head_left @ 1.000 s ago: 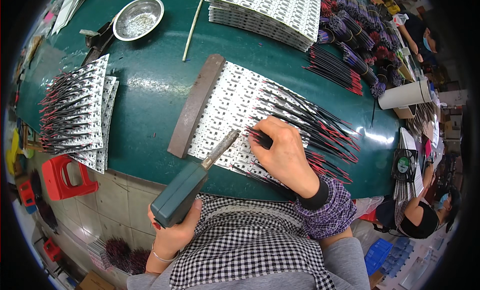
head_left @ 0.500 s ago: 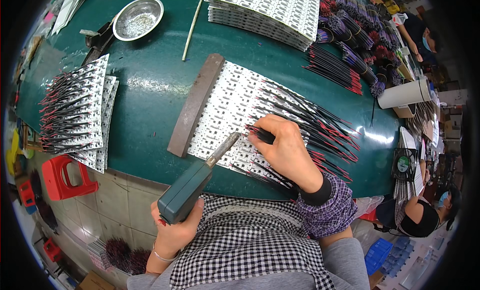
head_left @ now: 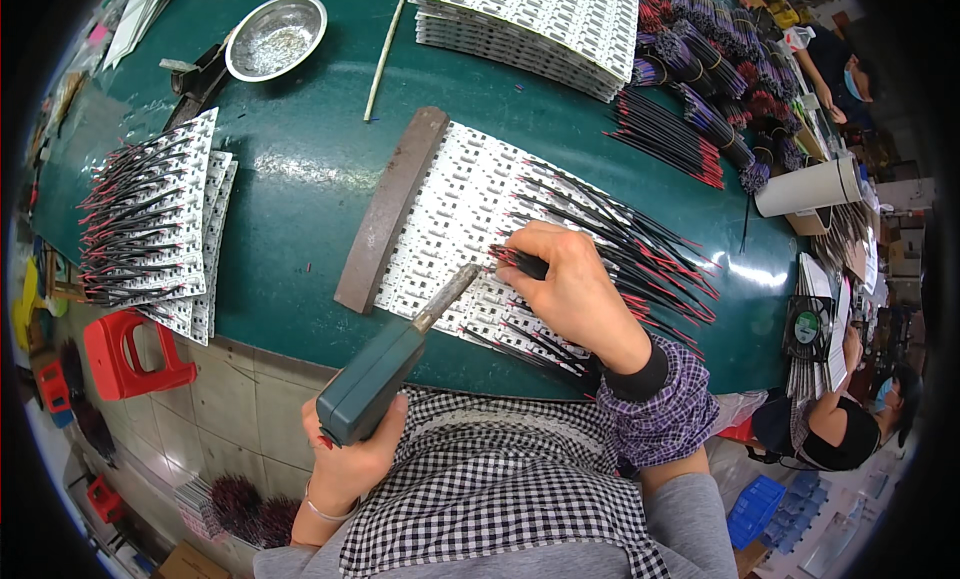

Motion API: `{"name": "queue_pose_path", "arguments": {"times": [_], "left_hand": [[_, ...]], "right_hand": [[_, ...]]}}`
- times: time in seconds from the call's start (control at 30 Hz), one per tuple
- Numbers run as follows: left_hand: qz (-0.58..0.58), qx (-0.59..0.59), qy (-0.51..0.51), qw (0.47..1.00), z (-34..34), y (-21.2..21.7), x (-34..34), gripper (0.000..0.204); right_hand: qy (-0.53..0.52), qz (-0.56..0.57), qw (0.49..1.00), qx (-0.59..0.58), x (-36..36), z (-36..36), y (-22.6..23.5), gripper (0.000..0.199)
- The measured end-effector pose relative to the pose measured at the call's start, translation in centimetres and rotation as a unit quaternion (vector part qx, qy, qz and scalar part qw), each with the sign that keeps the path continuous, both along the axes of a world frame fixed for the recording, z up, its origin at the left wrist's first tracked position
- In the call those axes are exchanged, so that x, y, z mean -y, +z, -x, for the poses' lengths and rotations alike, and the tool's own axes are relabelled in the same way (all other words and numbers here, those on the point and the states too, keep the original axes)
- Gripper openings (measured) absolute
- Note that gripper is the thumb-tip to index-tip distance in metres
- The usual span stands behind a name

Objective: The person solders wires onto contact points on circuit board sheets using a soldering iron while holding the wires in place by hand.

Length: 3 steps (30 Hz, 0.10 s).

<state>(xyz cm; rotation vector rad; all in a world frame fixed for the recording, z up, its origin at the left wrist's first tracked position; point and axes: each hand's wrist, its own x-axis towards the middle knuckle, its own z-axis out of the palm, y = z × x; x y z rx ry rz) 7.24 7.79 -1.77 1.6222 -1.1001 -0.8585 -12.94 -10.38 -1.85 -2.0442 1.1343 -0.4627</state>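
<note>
My left hand [head_left: 355,459] is closed round the grip of a dark green soldering gun [head_left: 368,381]. The gun's metal tip reaches up and right onto a white circuit board panel [head_left: 430,224], just beside my right fingertips. In my right hand [head_left: 580,284] is a small bunch of black wires [head_left: 525,264], pinched between thumb and fingers with the ends at the board. Rows of black wires with red ends [head_left: 640,244] fan out over the panel's right side. A brown bar [head_left: 392,209] lies along the panel's left edge.
Wired panels [head_left: 160,219] are stacked at the left edge of the green table [head_left: 290,239]. Behind are a metal bowl [head_left: 277,39], a thin stick [head_left: 388,54] and stacked white panels [head_left: 530,29]. Wire bundles [head_left: 700,64] fill the back right. Two people sit at the right.
My right hand has shifted very slightly, its wrist a touch right and up. The soldering gun and my left hand have barely moved.
</note>
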Motion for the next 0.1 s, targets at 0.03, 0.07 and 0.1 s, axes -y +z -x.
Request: {"name": "queue_pose_path", "arguments": {"times": [0.03,0.07,0.1], "left_hand": [[-0.002,-0.012,0.009,1.000,0.05,0.05,0.05,0.012],[-0.006,-0.012,0.008,1.000,-0.01,0.06,-0.05,0.012],[-0.010,-0.013,0.005,1.000,-0.13,0.06,-0.20,0.013]], "right_hand": [[0.000,0.001,1.000,0.007,-0.01,-0.06,-0.07,0.018],[0.000,0.002,1.000,0.014,-0.03,-0.14,-0.15,0.018],[-0.001,0.002,1.000,0.014,-0.06,-0.09,-0.14,0.018]]}}
